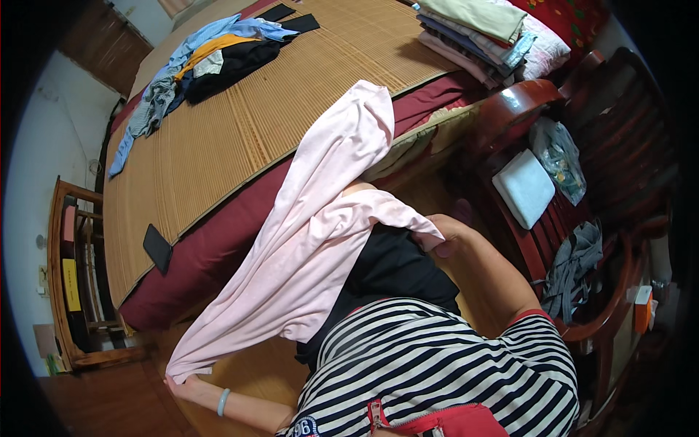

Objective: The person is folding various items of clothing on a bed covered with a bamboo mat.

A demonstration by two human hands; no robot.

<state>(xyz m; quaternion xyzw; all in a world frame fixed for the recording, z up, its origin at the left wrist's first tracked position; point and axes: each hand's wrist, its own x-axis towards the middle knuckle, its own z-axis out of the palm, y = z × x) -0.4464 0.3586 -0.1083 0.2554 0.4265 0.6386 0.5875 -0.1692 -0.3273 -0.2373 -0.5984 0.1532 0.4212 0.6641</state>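
Note:
A pale pink cloth garment (pixel 306 240) hangs stretched between my two hands, in front of my body. My left hand (pixel 180 385), with a pale bangle (pixel 223 402) on the wrist, grips one end at the lower left. My right hand (pixel 442 235) pinches another corner of it at the right; the fingers are partly covered by the cloth. The garment's far end overlaps the edge of the bed (pixel 229 235), and whether it touches there I cannot tell.
On the bed's woven mat (pixel 327 60) lie a loose heap of clothes (pixel 218 60), a folded stack (pixel 469 38) and a black phone (pixel 158 248). At the right, a wooden chair (pixel 513 224) bears a white folded cloth (pixel 524 188), a plastic bag (pixel 558 158) and a grey garment (pixel 573 270).

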